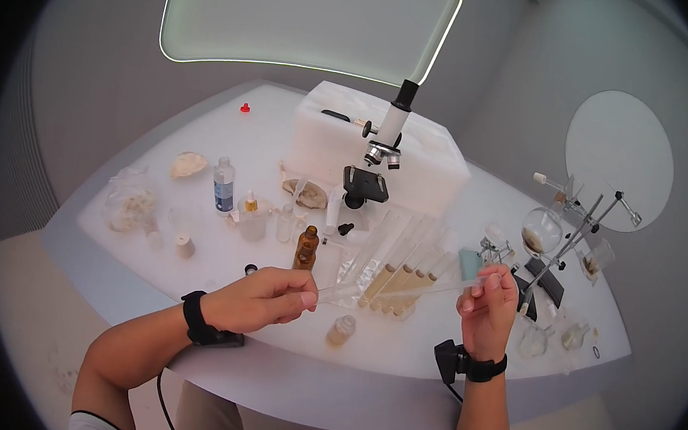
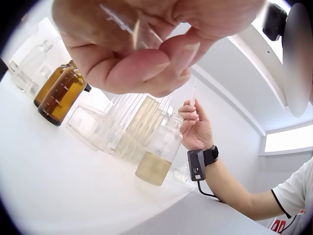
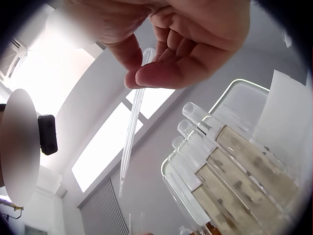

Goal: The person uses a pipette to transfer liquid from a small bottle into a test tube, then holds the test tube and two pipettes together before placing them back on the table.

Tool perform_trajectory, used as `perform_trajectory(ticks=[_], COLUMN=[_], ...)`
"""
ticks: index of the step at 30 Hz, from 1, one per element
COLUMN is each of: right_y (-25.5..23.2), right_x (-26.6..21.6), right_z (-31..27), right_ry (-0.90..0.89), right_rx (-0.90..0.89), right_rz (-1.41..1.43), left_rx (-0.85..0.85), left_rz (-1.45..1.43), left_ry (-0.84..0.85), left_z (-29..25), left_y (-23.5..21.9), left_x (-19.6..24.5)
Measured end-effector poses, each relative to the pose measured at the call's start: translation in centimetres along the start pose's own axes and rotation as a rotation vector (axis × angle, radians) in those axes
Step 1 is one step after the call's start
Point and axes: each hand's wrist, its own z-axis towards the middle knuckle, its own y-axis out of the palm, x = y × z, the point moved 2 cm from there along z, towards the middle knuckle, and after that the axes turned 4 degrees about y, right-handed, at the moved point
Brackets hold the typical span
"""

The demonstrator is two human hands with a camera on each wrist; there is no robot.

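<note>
While left hand (image 1: 260, 299) grips a clear piece (image 2: 147, 39), right hand (image 1: 488, 311) pinches the dropper (image 3: 132, 127) near the filled test tubes (image 3: 259, 156); long axis runs leftward past them, tip toward left hand.

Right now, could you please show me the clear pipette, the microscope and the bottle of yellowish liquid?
Clear pipette (image 3: 132, 129), right wrist view: its barrel.
Microscope (image 1: 392, 125), head view: its white tube.
Bottle of yellowish liquid (image 2: 154, 168), left wrist view: its lower part.

Microscope (image 1: 381, 152) nr white block (image 1: 433, 161), sm red cap (image 1: 245, 108) back L, blue-label btl (image 1: 223, 186), rd flask (image 1: 542, 227) R
</note>
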Motion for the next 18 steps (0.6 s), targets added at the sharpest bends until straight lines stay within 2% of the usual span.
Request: perform_trajectory(ticks=[6, 8, 11, 14, 18], right_y=[0.4, 1.3, 1.9, 2.3, 2.3], right_x=[0.0, -0.5, -0.8, -0.6, -0.2], right_z=[-0.4, -1.0, -1.6, -1.8, -1.8], right_ry=[-0.111, -0.288, -0.327, -0.295, -0.241], right_rx=[0.101, 0.147, 0.090, 0.069, 0.050], right_rz=[-0.126, -0.333, -0.346, -0.296, -0.245], left_rx=[0.018, 0.017, 0.038, 0.026, 0.026], left_rz=[0.041, 0.080, 0.071, 0.070, 0.029], left_ry=[-0.039, -0.022, 0.016, 0.072, -0.022], left_z=[-0.2, -0.1, 0.1, 0.4, 0.1], left_y=[-0.2, -0.3, -0.4, -0.4, -0.4], left_x=[0.2, 0.3, 0.0, -0.4, 0.1])
